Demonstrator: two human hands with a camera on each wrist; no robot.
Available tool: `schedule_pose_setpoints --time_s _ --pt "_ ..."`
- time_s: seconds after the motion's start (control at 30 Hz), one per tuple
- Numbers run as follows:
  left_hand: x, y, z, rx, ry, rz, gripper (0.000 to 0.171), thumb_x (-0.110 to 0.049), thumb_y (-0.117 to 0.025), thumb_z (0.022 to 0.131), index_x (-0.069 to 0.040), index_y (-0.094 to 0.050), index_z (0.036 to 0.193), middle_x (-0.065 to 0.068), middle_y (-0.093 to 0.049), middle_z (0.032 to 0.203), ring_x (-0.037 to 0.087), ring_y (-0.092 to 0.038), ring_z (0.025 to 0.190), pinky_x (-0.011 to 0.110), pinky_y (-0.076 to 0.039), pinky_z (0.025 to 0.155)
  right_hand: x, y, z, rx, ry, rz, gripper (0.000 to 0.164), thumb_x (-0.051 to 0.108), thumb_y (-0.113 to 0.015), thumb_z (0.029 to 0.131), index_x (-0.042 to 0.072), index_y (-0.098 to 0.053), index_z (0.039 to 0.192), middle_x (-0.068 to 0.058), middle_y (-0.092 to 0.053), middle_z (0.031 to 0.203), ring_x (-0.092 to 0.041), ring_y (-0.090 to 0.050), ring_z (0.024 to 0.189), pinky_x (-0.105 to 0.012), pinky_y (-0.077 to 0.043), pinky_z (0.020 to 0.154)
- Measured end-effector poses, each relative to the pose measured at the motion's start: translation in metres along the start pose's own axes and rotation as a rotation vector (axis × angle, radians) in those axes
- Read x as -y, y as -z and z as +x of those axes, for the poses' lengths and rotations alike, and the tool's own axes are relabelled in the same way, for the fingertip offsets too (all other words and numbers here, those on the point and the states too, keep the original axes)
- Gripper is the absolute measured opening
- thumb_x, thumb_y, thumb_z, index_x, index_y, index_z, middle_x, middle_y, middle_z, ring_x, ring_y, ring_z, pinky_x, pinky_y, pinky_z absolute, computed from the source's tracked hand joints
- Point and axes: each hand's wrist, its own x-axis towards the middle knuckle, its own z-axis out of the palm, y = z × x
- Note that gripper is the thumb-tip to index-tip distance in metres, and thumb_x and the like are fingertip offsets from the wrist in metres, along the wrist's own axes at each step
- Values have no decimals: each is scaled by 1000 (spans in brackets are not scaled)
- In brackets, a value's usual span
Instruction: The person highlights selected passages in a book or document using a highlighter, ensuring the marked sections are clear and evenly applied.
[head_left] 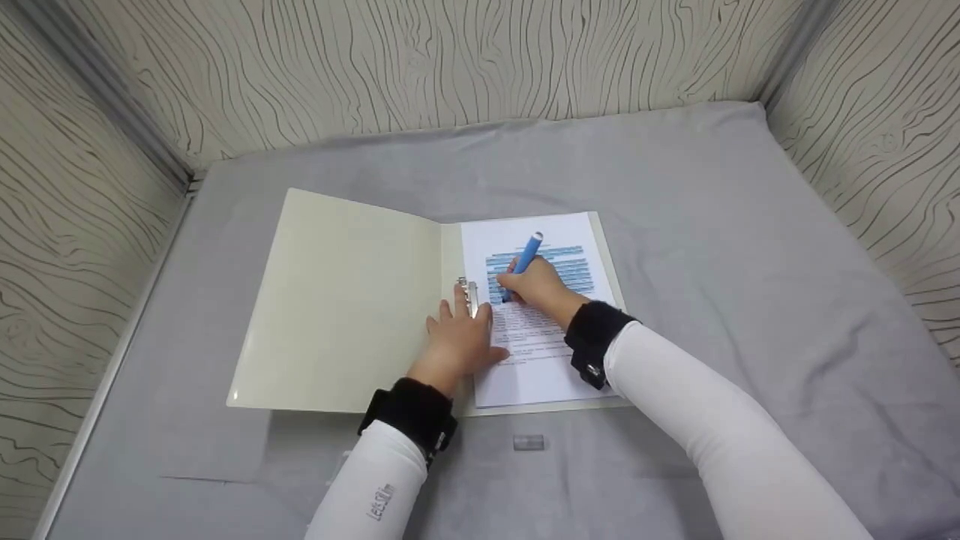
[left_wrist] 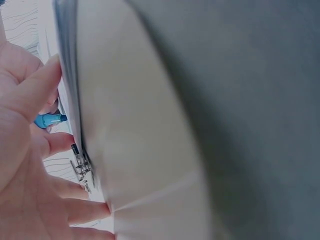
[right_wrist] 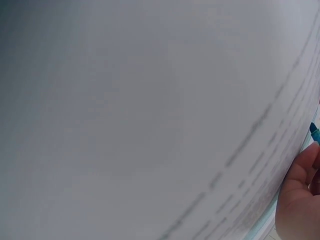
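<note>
My right hand (head_left: 541,283) grips a blue highlighter (head_left: 529,253), its dark tip down at the left edge of the printed page (head_left: 547,379). Blue marking covers the upper lines of text, while the lower lines are plain black on white. The page lies in the right half of an opened cream folder (head_left: 345,300). Spread beside the metal clip (head_left: 472,296) at the spine, my left hand (head_left: 459,337) rests with straight fingers, its thumb on the page. In the left wrist view the highlighter's tip (left_wrist: 63,118) shows past the left thumb.
A small grey translucent cap (head_left: 529,442) lies on the grey cloth (head_left: 750,262) in front of the folder. The folder's left cover stands slightly raised from the cloth. Wood-pattern panels (head_left: 480,67) enclose the back and both sides.
</note>
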Motion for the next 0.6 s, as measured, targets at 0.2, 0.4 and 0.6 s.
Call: schedule_pose_setpoints --time_s 0.2,0.4,0.6 --pt "0 0 0 11 3 -17 82 -55 -62 81 -16 -31 147 24 -5 153 48 -17 134 62 -24 101 -1 1 0 9 -20 -4 17 17 -65 84 8 -52 76 1 -51 56 -10 -48 49 -21 -38 48" --pt "0 -1 1 12 2 -16 83 -56 -62 81 -16 -31 147 24 -5 153 48 -17 134 62 -23 100 -2 4 0 -5 -42 -11 18 19 -66 85 8 -53 78 1 -51 58 -9 -48 50 -21 -38 50" --pt "0 -1 1 17 6 -18 83 -57 -61 81 -16 -30 147 24 -3 153 47 -16 135 62 -23 101 -3 5 0 -2 -49 -10 18 20 -65 85 8 -53 79 1 -51 61 -9 -49 52 -21 -39 51"
